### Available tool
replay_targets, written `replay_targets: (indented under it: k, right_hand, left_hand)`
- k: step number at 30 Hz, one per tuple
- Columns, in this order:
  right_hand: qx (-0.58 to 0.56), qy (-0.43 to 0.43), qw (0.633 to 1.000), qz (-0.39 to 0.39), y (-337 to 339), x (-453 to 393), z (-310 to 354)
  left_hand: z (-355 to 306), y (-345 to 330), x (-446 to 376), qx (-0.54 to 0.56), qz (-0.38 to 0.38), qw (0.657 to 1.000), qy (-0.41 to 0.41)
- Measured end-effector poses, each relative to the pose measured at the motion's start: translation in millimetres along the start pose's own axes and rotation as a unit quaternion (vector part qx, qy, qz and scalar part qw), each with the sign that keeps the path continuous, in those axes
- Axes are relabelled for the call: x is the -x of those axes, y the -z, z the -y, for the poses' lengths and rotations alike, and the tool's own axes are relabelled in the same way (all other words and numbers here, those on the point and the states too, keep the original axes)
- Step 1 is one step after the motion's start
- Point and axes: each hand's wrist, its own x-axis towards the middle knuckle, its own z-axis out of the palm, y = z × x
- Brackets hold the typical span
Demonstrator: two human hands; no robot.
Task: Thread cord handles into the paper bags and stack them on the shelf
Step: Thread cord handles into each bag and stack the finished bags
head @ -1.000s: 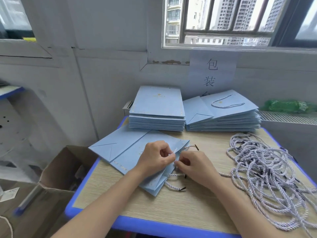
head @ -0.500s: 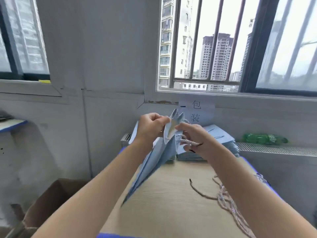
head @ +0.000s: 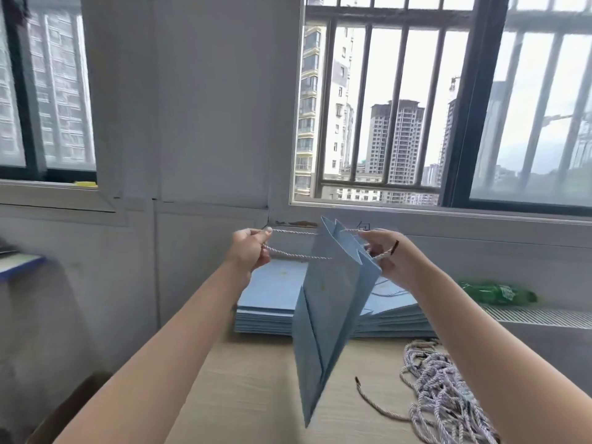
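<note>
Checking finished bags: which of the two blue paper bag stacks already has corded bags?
The right stack of blue paper bags: a white cord handle lies on its top bag; the left stack shows none.

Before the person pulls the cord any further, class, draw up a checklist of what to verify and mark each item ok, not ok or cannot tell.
1. Left hand grips the cord loop: ok.
2. Right hand holds the cord's dark-tipped end at the bag's far side: ok.
3. Paper bag hangs clear above the table: ok.
4. Cord passes through the bag's top holes: cannot tell, the holes are hidden.
5. Bag top untorn around the cord: cannot tell, blurred.
6. Spare cords lie within reach on the table's right side: ok.
</note>
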Motion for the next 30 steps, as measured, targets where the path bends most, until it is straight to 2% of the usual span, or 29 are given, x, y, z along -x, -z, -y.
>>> replay_targets:
  k: [3, 5, 8, 12, 16, 20, 25, 30]
  right_hand:
    - [0.048, -0.023, 0.997, -0.059, 20.1, -5.7, -15.0]
    - [0.087, -0.038, 0.992, -0.084, 27.8, -6.4, -28.0]
    - [0.165, -0.040, 0.981, -0.092, 30.9, -10.1, -50.2]
    - [0.275, 0.003, 0.958, -0.076, 25.9, -12.1, -77.3]
    - [0.248, 0.018, 0.968, -0.024, 24.6, -9.5, -105.0]
    - [0.215, 0.025, 0.976, 0.007, 27.5, -6.2, -126.5]
    - [0.237, 0.041, 0.970, 0.020, 29.8, -2.4, -133.9]
    - [0.236, 0.070, 0.969, -0.003, 38.6, -2.0, -127.6]
  left_hand:
    - [24.8, 21.7, -10.6, -0.096, -0.029, 0.995, -0.002]
    - [42.7, 30.4, -12.4, -0.112, -0.032, 0.993, 0.013]
    - [61.9, 33.7, -12.0, -0.157, -0.023, 0.987, 0.015]
    - [75.0, 34.0, -12.4, -0.173, -0.014, 0.985, 0.005]
    - [85.7, 45.0, -9.5, -0.178, 0.014, 0.984, 0.012]
    - [94.2, 53.1, 0.8, -0.168, 0.060, 0.983, -0.038]
    - [99.9, 49.7, 7.1, -0.202, 0.090, 0.972, -0.072]
    - [100.1, 51.9, 2.2, -0.224, 0.071, 0.970, -0.060]
